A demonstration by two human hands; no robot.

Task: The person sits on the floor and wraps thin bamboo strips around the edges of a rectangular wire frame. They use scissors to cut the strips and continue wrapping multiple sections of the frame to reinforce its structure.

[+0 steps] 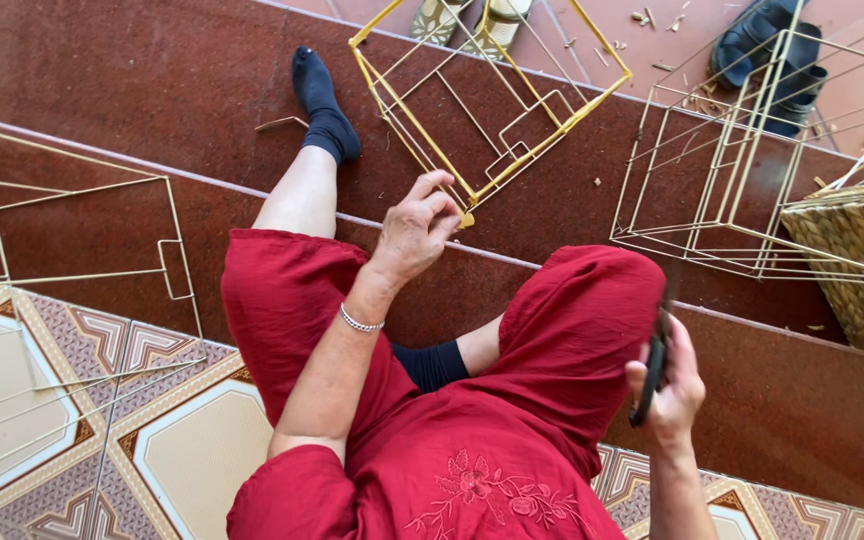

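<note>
Several bare wire frames lie around the seated person: a pale stack at far right [712, 170] next to a woven basket [857, 260], flat pale frames at left [82, 230] over the patterned tiles, and one yellow wire frame [487, 100] straight ahead on the red step [152, 90]. That yellow frame is the piece in hand; it rests tilted on the step, its near corner pointing at the person's lap, just beyond the red-clothed knees.

Judging by the pose, the step under way looks like fixing or wrapping something at that near corner, with the frame steadied for it. A next move would call for a firm pinch at the corner and for the tool to be brought up from the right.

Left hand [417, 230]: fingers curled in, thumb and fingertips pinched together right at the frame's near corner, touching it or a small pale bit there; which one, I cannot tell.

Right hand [667, 385]: closed around a dark, slim tool [652, 370], held upright beside the right knee, well apart from the frame.
</note>
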